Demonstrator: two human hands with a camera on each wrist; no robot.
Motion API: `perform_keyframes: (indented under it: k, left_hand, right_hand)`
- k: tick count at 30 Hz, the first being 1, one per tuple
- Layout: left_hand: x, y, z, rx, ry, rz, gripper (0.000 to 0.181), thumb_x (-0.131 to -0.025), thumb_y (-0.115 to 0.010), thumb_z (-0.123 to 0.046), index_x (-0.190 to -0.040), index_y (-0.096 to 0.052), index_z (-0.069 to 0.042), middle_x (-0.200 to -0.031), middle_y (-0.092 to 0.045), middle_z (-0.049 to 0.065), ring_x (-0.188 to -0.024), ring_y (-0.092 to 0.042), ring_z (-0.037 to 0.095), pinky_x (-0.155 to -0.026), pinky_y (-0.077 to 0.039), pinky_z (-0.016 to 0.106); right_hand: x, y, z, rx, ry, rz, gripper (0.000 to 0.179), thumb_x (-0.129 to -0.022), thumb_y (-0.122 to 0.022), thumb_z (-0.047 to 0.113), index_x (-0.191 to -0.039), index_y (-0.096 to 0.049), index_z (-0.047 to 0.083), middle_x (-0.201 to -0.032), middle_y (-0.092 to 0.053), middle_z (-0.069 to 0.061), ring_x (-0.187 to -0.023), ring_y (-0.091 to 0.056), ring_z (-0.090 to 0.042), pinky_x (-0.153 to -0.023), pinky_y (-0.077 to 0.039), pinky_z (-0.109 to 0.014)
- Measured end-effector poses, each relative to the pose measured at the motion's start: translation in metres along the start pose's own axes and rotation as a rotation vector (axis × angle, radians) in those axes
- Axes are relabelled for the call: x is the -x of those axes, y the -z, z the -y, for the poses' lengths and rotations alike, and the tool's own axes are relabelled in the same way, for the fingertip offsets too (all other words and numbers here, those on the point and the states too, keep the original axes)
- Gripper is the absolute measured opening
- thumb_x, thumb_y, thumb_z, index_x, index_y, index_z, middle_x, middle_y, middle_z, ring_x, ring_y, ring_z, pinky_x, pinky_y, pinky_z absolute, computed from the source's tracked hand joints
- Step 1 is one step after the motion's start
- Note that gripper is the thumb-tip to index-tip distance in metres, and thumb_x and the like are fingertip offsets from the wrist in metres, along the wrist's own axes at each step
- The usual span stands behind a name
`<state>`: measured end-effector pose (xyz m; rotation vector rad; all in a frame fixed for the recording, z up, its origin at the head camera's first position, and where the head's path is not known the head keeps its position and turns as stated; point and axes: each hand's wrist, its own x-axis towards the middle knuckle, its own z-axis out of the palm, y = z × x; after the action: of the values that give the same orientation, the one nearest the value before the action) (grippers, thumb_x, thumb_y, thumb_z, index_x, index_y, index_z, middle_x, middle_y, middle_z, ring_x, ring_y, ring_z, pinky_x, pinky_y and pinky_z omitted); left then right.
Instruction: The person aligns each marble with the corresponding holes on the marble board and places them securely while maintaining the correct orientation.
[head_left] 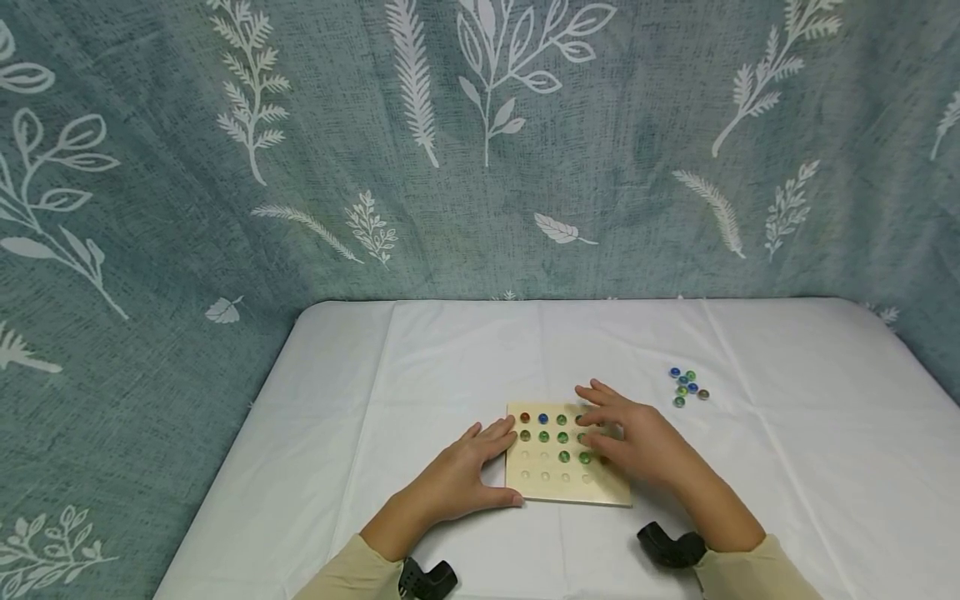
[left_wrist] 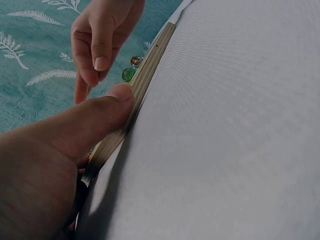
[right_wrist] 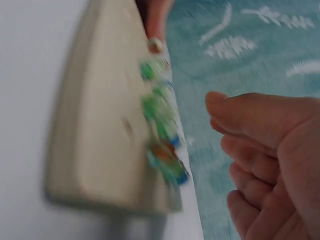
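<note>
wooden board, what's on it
Marbles, mostly green, plus a blue one and a reddish one; lower-left hollows are bare. The right hand hides part of the board, so anything there can't be seen.

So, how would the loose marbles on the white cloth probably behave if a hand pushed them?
The loose marbles look round, so they would probably roll at a light push. Their shiny, glass-like surface suggests they may slip when pinched. The white cloth around them shows only shallow creases, so little would likely stop them.
</note>
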<state>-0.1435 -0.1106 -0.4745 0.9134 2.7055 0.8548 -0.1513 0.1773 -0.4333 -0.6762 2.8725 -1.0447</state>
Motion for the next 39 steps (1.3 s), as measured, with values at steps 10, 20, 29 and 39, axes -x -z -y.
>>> perform_keyframes:
  k: [10,20,29,39]
  left_hand:
    - [0.0,-0.001,0.001,0.001,0.001,-0.003,0.091,-0.075,-0.08,-0.053,-0.147,-0.047,-0.01,-0.16,-0.031,-0.005,-0.148,-0.027,0.011,-0.125,-0.019,0.039]
    - [0.001,0.0,0.0,0.008,0.001,-0.008,0.091,-0.075,-0.08,-0.053,-0.147,-0.047,-0.01,-0.16,-0.031,-0.005,-0.148,-0.028,0.01,-0.126,-0.019,0.038]
    - [0.001,-0.001,0.0,0.01,0.004,-0.009,0.091,-0.074,-0.08,-0.053,-0.147,-0.047,-0.01,-0.16,-0.03,-0.006,-0.148,-0.027,0.009,-0.126,-0.018,0.037]
    - [0.001,-0.001,0.0,0.015,0.004,-0.006,0.091,-0.075,-0.079,-0.055,-0.147,-0.047,-0.01,-0.16,-0.03,-0.006,-0.148,-0.027,0.01,-0.125,-0.018,0.038]
  right_hand:
    - [0.01,0.045,-0.043,-0.014,-0.173,-0.176,0.036,-0.093,-0.068,0.034,-0.116,-0.071,0.007,-0.152,-0.046,-0.007,-0.146,-0.032,-0.035,-0.104,-0.04,-0.066]
    - [0.031,0.067,-0.086,-0.163,-0.446,-0.309,0.051,-0.093,-0.064,0.048,-0.119,-0.068,0.005,-0.155,-0.039,-0.008,-0.149,-0.023,-0.027,-0.116,-0.026,-0.062]
    - [0.035,0.065,-0.111,-0.134,-0.574,-0.359,0.058,-0.094,-0.062,0.048,-0.125,-0.064,-0.001,-0.156,-0.035,-0.013,-0.149,-0.02,-0.036,-0.119,-0.019,-0.063]
    - [0.036,0.057,-0.122,-0.1,-0.515,-0.369,0.051,-0.096,-0.063,0.038,-0.124,-0.064,-0.004,-0.154,-0.037,-0.017,-0.148,-0.02,-0.04,-0.119,-0.019,-0.062]
